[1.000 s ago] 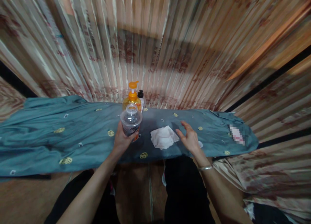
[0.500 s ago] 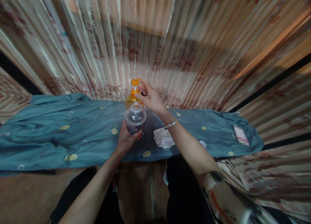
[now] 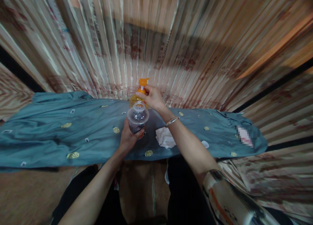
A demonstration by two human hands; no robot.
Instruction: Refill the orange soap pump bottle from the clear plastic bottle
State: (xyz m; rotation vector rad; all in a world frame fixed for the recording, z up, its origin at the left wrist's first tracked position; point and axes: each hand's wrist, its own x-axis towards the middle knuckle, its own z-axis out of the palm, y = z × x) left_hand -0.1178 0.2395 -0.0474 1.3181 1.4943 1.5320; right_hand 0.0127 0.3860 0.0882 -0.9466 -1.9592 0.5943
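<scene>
A clear plastic cup [image 3: 138,119] with a domed lid, open at the top, stands upright in the grip of my left hand [image 3: 128,136]. Dark and red print shows on its lower side. Right behind it is a pump bottle [image 3: 134,100] of see-through yellow with an orange pump head, partly hidden by the cup and my fingers. My right hand [image 3: 153,97] has its thumb and fingers closed around the bottle's orange collar, below the pump head. A bracelet circles my right wrist.
A teal cloth with yellow prints [image 3: 95,142] covers the narrow table. A crumpled white cloth or tissue [image 3: 165,137] lies under my right forearm, with a small white disc [image 3: 205,144] to its right. A blurred-out item [image 3: 245,136] lies near the right end. Pleated curtain [image 3: 151,49] hangs behind.
My right hand's fingers have come down and closed on the pump bottle's collar. The bottle's top has shifted slightly right. My left hand keeps holding the cup.
</scene>
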